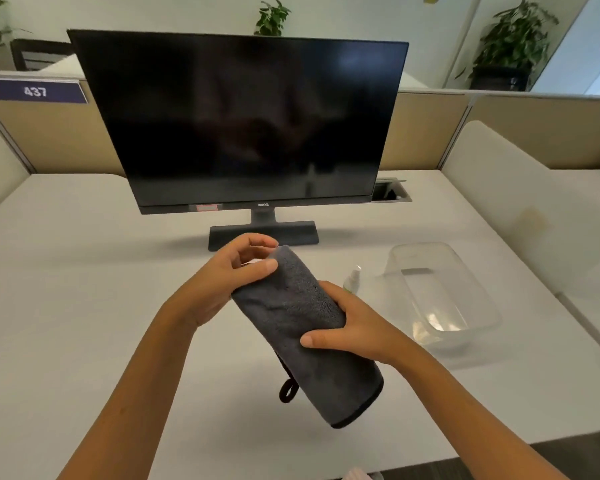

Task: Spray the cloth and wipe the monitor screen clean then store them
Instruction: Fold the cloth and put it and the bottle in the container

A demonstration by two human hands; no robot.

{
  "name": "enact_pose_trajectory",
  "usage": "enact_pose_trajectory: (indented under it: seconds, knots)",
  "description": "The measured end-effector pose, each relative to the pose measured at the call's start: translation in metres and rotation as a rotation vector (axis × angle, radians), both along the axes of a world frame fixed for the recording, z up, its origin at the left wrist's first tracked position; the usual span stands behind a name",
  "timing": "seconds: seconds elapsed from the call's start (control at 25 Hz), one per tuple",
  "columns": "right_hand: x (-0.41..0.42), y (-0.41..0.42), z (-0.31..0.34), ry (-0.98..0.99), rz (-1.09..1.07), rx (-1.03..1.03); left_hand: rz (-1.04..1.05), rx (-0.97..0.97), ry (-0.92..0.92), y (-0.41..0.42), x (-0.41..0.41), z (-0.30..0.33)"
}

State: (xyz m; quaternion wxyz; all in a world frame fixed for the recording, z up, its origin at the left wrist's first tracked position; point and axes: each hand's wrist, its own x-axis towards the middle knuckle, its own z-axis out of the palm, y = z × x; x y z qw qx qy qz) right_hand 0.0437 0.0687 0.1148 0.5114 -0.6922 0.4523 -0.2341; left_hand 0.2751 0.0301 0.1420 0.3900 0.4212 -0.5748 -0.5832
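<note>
A dark grey cloth (302,327), folded into a long strip with a black hanging loop below, is held above the white desk (84,306) in front of me. My left hand (222,278) pinches its far end between thumb and fingers. My right hand (347,330) grips its middle from the right side. The black monitor (243,123), screen dark, stands on its stand just behind the hands. A small spray bottle (353,280) stands on the desk to the right, partly hidden behind my right hand.
A clear plastic container (444,299) lies on the desk right of the bottle. A cable hatch (392,192) sits open behind the monitor's right corner. Beige partitions (568,129) fence the desk's back and sides. Potted plants stand beyond them.
</note>
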Motion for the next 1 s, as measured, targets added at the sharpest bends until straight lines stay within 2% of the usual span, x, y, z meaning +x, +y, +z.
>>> enact_pose_trajectory:
  seconds: [0.12, 0.24, 0.32, 0.44, 0.56, 0.72, 0.84, 1.0]
  knots:
    - [-0.052, -0.01, 0.021, -0.116, -0.071, -0.025, 0.055, 0.039, 0.087, -0.004, -0.053, 0.009]
    - [-0.114, -0.025, 0.038, -0.26, -0.175, -0.018, 0.004, 0.187, 0.159, 0.001, -0.109, 0.001]
    - [-0.155, -0.037, 0.044, -0.336, -0.284, 0.007, -0.049, 0.242, 0.09, 0.004, -0.145, -0.011]
    - [-0.207, -0.057, 0.037, -0.376, -0.391, 0.089, -0.175, 0.265, -0.146, 0.007, -0.2, -0.037]
    - [-0.239, -0.078, 0.021, -0.331, -0.402, 0.285, -0.127, 0.169, -0.415, 0.003, -0.255, -0.072]
    - [-0.26, -0.097, -0.002, -0.14, -0.424, 0.498, 0.139, 0.015, -0.597, 0.004, -0.305, -0.102]
    - [-0.261, -0.106, -0.018, -0.005, -0.457, 0.485, 0.222, 0.002, -0.745, 0.007, -0.326, -0.113]
    - [-0.247, -0.112, -0.039, 0.038, -0.532, 0.429, 0.224, -0.013, -0.761, 0.008, -0.332, -0.118]
